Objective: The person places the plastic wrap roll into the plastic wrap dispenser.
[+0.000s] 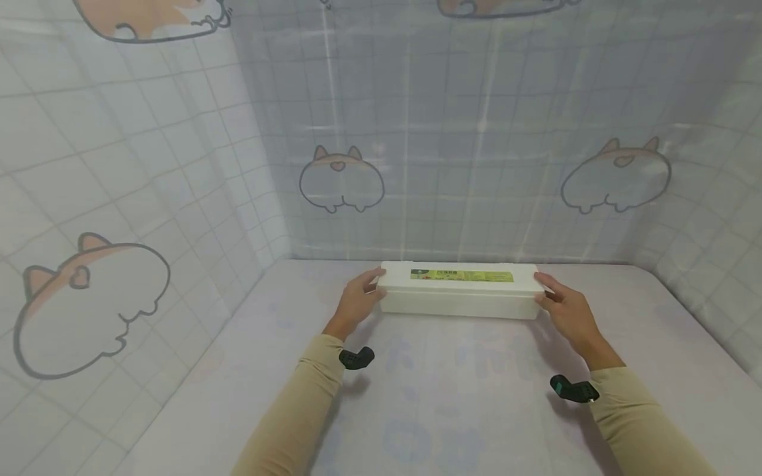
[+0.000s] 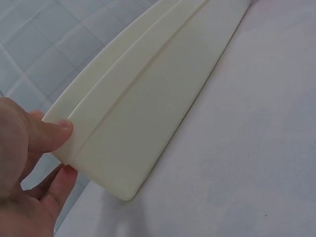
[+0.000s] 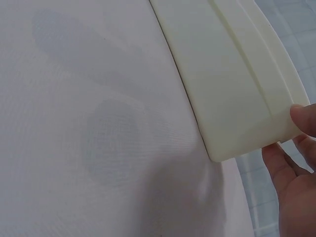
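A long white plastic wrap box point(image 1: 460, 304) with a green and yellow label point(image 1: 462, 275) on its lid lies crosswise at the back of the table. At its left end my left hand point(image 1: 355, 304) grips the corner, the thumb point(image 2: 58, 133) on the lid's front edge and fingers around the end. The right hand point(image 1: 569, 318) holds the opposite end in the same manner, with its thumb point(image 3: 302, 118) on the lid edge. A seam point(image 2: 118, 106) between lid and body runs along the front, and the lid sits down on the body.
A pale cloth point(image 1: 440, 390) with faint prints covers the table. Close behind the box rises a grid-patterned curtain point(image 1: 440, 198) with cartoon dog drawings, and similar sheets stand at left and right. Dark wrist devices point(image 1: 356, 358) sit on both sleeves.
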Tool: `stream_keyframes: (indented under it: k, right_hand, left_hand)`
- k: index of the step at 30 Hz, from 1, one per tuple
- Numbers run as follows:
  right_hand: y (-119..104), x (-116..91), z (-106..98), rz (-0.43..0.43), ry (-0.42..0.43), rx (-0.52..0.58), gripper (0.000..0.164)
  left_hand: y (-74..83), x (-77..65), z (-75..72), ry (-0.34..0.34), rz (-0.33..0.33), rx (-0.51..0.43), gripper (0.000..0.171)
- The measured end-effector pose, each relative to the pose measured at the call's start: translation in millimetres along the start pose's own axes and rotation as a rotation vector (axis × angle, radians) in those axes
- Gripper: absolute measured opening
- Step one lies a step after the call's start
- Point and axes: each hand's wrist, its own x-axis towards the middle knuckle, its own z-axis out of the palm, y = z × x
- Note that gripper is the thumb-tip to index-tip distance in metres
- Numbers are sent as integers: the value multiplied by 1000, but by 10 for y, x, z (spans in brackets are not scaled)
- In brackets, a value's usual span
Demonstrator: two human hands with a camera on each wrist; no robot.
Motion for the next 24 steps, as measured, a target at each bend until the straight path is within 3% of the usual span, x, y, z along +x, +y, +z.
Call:
stream_keyframes:
  k: [7,12,17,24]
  right_hand:
    - [24,-19,19,-26,28,58,55]
    - [43,-14,28,-27,27,124,56]
    - [40,-10,20,-52,23,109,63]
    - [45,-23,12,-31,39,71,62]
  left_hand:
    - [-34,-20,9,-2,13,-60,49]
    - [-123,-34,54,44,21,-116,48]
    - [-161,-49,88,95,65,-168,44]
    - [-94,-113,63,116,86,-129,38]
